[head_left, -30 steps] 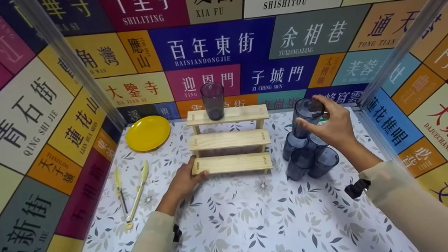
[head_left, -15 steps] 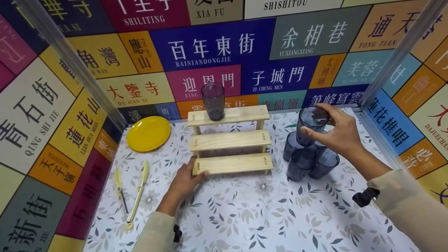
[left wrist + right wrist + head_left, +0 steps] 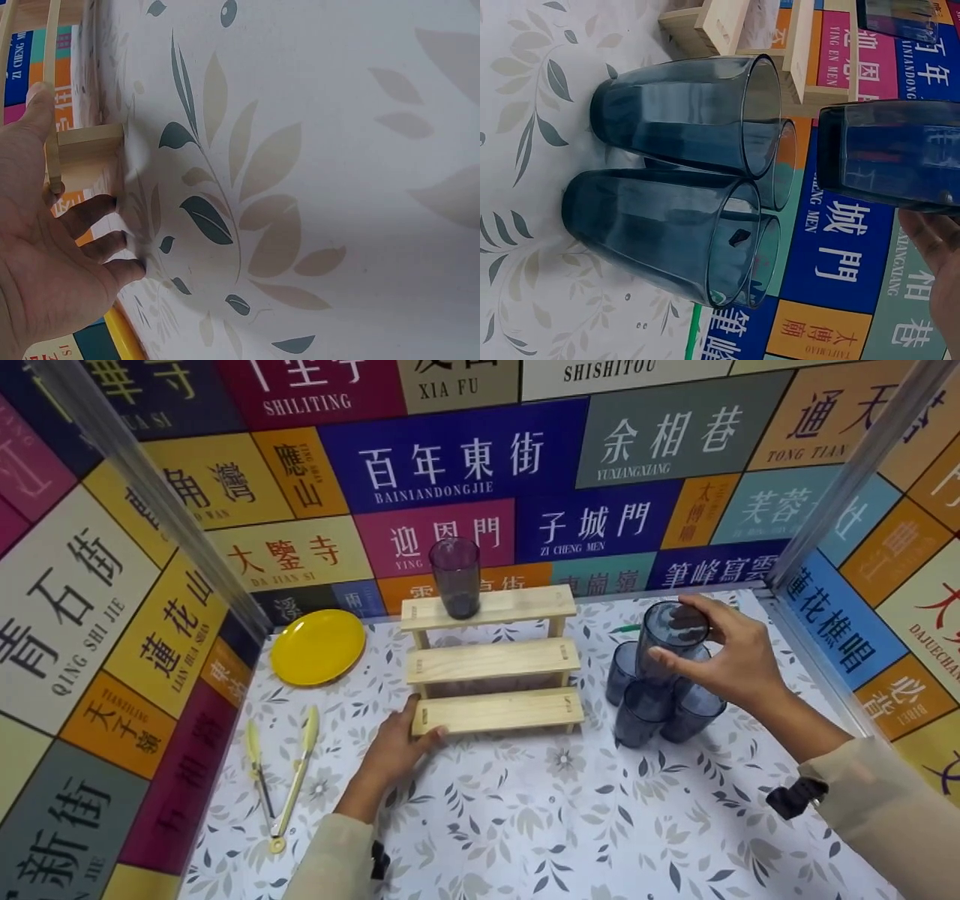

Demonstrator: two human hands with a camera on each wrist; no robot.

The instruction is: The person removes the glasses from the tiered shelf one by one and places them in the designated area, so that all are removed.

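A three-tier wooden step rack (image 3: 491,660) stands mid-table in the head view, a tinted tumbler (image 3: 456,581) upright on the left of its top step. My left hand (image 3: 396,742) grips the left end of the lowest step. In the left wrist view its thumb (image 3: 39,109) lies along the rack's wooden edge. My right hand (image 3: 731,649) holds another tumbler (image 3: 892,154) upright between thumb and fingers. It hangs above the tabletop cluster of tinted tumblers (image 3: 643,716), its base higher than their rims in the right wrist view.
A yellow plate (image 3: 318,646) lies at the back left. In front of it lie tongs (image 3: 289,791) with pale yellow tips, spread apart. A small green item (image 3: 626,628) sits behind the tumblers. Walls with coloured name panels (image 3: 457,457) enclose the table's back and sides.
My right hand has moved slightly right and nearer to me, bringing its tumbler over the middle of the cluster. My left hand and the rack have stayed in place.
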